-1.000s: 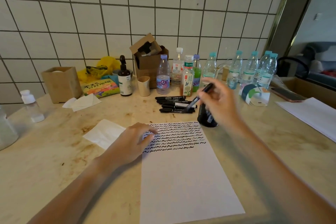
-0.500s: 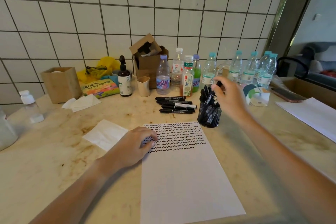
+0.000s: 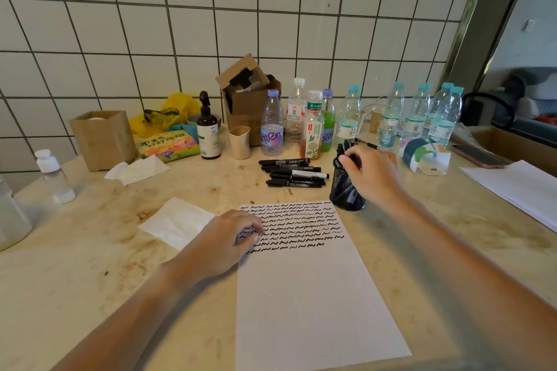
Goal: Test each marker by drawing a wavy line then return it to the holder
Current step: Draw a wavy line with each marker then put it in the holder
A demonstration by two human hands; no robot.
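the right hand (image 3: 372,173) has its fingertips curled down over the top of the black mesh holder (image 3: 346,191), pinching among the marker (image 3: 343,149) caps standing in it. the left hand (image 3: 223,239) lies with loosely bent fingers pressing the upper left edge of the paper (image 3: 304,289), on the rows of wavy lines. a loose pile of markers (image 3: 294,173) lies just left of the holder, behind the paper.

You get soft daylight from the doorway (image 3: 518,48) side; wall tiles (image 3: 120,24) bow at the edges, forearms slightly blurred.
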